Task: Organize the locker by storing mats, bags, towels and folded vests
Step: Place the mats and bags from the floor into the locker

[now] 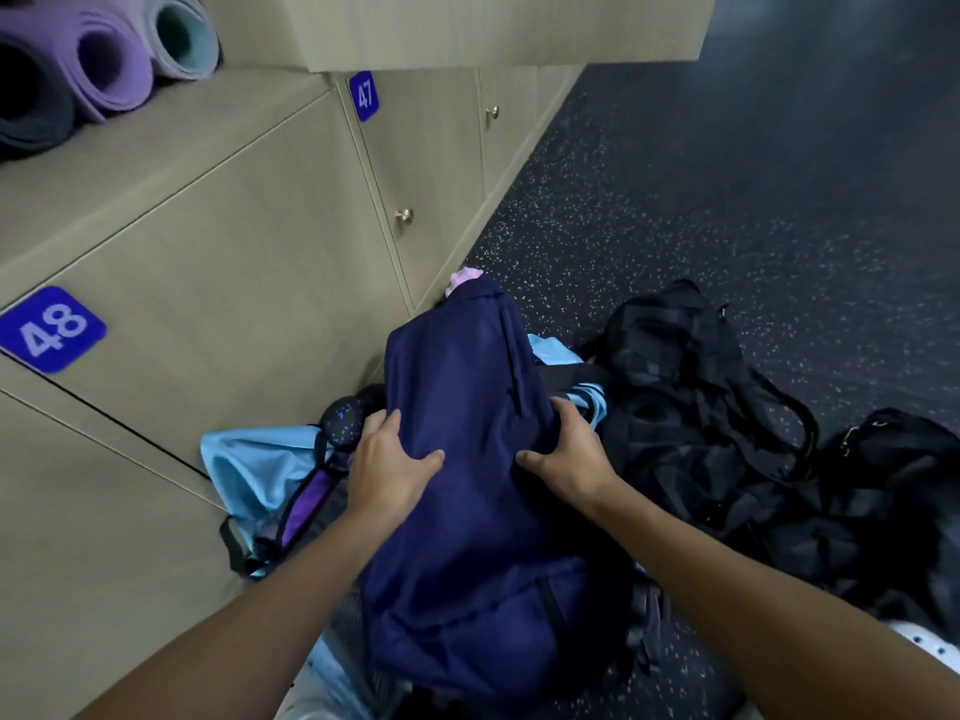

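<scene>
Hands: The left hand (387, 467) and right hand (569, 454) gripped the navy backpack (467, 511) by its two sides, with the fingers curled over the edges and the thumbs pressed on the front panel.
Between the hands: The navy backpack ran lengthwise away from the person, on top of other bags on the speckled floor (727, 200).
Left of the hands: A light blue bag (249, 470) lay against the foot of the lockers. A dark speckled ball (340, 423) sat just past the left fingertips.
Right of the hands: A heap of black bags (691, 407) spread across the floor, close beside the right hand.
Beyond the hands: A pink item (465, 277) showed past the backpack's far end.
Above and left of the hands: Locker door 48 (52, 330) and locker door 47 (363, 96) stood closed. Rolled mats (104, 59) lay side by side in an open compartment over them.
</scene>
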`<control>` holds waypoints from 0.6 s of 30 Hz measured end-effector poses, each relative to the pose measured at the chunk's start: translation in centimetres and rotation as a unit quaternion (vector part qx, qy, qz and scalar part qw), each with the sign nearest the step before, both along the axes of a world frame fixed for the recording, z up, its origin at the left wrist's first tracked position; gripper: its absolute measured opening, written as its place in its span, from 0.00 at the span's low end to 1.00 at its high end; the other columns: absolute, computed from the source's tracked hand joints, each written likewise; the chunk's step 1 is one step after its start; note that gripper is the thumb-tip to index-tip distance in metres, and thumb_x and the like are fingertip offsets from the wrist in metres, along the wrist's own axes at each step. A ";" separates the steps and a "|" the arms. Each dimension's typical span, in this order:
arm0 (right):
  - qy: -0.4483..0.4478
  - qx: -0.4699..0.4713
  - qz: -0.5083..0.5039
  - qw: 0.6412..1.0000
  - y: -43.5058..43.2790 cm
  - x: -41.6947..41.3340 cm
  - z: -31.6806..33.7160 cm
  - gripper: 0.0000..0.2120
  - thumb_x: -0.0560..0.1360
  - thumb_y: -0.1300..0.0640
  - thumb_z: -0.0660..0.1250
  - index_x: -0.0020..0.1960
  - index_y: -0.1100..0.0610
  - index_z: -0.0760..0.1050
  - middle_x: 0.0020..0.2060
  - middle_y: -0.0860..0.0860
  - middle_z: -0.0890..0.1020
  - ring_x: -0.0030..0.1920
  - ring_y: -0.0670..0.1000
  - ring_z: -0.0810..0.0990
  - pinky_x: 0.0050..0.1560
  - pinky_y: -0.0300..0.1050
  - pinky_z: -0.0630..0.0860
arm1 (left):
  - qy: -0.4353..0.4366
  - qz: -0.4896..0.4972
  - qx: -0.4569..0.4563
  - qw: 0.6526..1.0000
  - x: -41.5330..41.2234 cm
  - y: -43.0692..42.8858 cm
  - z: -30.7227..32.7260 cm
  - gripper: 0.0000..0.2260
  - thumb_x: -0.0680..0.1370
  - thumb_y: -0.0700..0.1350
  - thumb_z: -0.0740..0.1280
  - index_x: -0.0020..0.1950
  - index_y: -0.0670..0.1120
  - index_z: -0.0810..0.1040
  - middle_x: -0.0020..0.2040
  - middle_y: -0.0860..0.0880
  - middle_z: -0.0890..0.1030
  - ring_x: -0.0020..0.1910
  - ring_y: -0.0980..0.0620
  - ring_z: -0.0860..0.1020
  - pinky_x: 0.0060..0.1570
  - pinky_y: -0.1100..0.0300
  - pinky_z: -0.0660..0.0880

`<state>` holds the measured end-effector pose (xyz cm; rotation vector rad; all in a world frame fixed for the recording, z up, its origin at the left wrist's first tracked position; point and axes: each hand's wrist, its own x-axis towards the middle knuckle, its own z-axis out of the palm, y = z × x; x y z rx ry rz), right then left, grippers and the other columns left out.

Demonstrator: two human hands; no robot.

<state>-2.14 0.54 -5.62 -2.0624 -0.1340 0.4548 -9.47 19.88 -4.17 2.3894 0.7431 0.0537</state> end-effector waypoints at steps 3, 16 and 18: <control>-0.065 -0.019 0.021 0.998 -0.3 0.9 3.0 0.31 0.69 0.61 0.73 0.70 0.56 0.66 0.55 0.47 0.77 0.60 0.51 0.76 0.56 0.38 0.69 | -0.035 0.006 -0.019 0.999 0.3 -0.6 1.6 0.38 0.74 0.47 0.76 0.78 0.38 0.62 0.78 0.47 0.62 0.74 0.48 0.65 0.69 0.60 0.62; -0.280 -0.128 0.124 0.943 -3.9 3.5 17.3 0.33 0.69 0.61 0.70 0.71 0.45 0.63 0.58 0.53 0.82 0.58 0.58 0.80 0.57 0.51 0.76 | -0.150 0.000 -0.103 0.983 2.0 -5.6 8.0 0.37 0.75 0.46 0.73 0.79 0.39 0.59 0.74 0.43 0.61 0.73 0.46 0.65 0.63 0.70 0.57; -0.259 -0.147 0.166 0.940 -3.0 2.0 15.0 0.34 0.69 0.61 0.69 0.71 0.46 0.63 0.61 0.55 0.81 0.61 0.59 0.78 0.59 0.49 0.74 | -0.153 -0.021 -0.055 0.986 0.7 -4.9 7.4 0.38 0.75 0.44 0.73 0.79 0.41 0.57 0.73 0.43 0.60 0.72 0.45 0.66 0.67 0.65 0.60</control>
